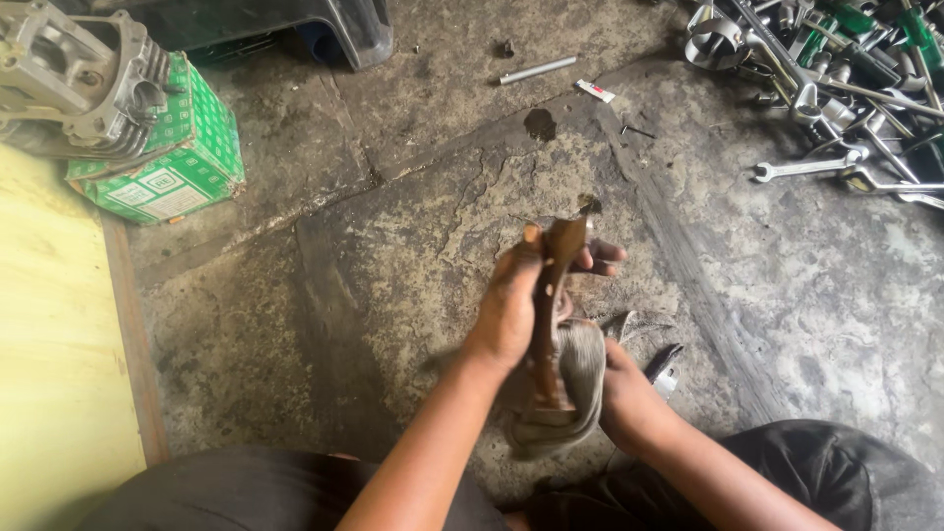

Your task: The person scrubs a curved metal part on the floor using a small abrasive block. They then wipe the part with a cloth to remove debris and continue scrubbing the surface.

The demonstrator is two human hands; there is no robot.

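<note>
I see my left hand (513, 313) closed around a long, brownish, rusty-looking metal part (553, 295), with the thumb up near its top end and the fingertips showing past it on the far side. The part stands nearly upright in front of me, low in the middle of the view, above the cracked concrete floor (393, 246). Its lower end sits in a greyish rag (570, 388) that wraps around it from the right. My right hand (621, 388) is against that rag from below and behind; I read it as curled on the cloth, but most of its fingers are hidden by the rag, so I cannot tell how tightly it grips. The image blurs a little around the hands and cloth.

Just beside my right hand, a small dark tool with a pale tip (666, 366) lies on the floor. My dark-clothed knees (846, 477) fill the bottom edge.

Well apart, at the upper right, a heap of spanners and other hand tools (836, 79) is spread on the floor. At the upper left, a finned grey engine cylinder casting (84, 84) rests on a green and white cardboard box (172, 157), beside a yellowish board (59, 374) along the left edge. Near the top centre lie a thin metal rod (537, 70) and a small white tube (595, 90).
</note>
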